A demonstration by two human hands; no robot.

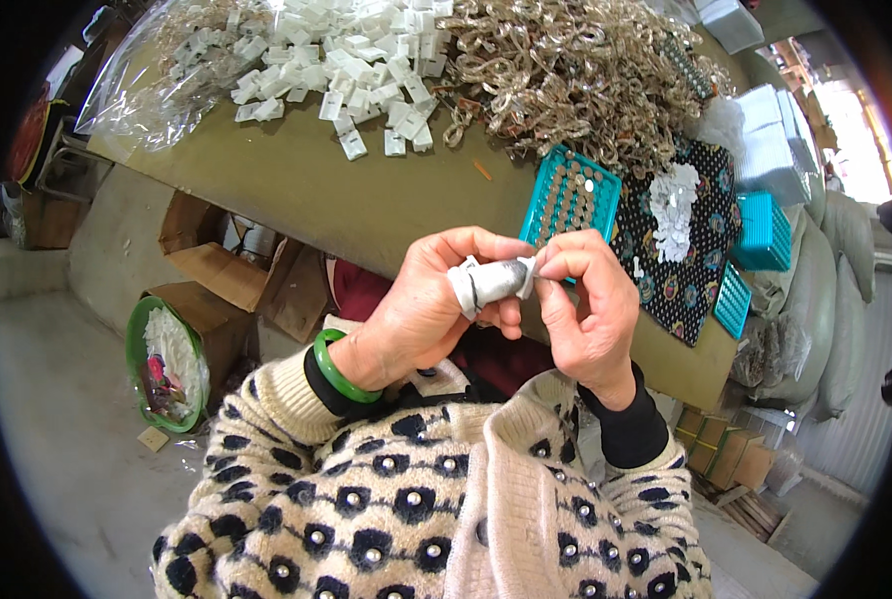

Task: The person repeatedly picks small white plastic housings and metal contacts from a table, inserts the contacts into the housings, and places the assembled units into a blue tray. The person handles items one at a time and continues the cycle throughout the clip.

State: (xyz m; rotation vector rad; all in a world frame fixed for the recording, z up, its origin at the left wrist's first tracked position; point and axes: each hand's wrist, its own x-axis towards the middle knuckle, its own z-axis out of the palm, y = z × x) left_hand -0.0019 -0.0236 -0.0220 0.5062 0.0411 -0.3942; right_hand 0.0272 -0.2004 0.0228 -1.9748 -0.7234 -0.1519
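Observation:
In front of my chest, my two hands meet. My left hand (416, 299) is closed, thumb over bent fingers. A grey-and-white wrap (491, 285) with a dark band lies along its index finger, seemingly worn around it. At the wrap's tip is a small white piece (529, 277), partly hidden by fingers. My right hand (594, 304) pinches that piece between thumb and fingertips, and the left fingertips press close against it. Just beyond the hands is a teal tray (532, 219) holding rows of small round metallic discs (571, 200).
A heap of white tags (366, 70) and a pile of clear-brown looped pieces (576, 80) cover the table's (366, 210) far side. White flakes (674, 210) lie on dark patterned cloth (706, 270). Teal trays (763, 232) are stacked right. A green basin (136, 369) and cardboard box (216, 250) stand left.

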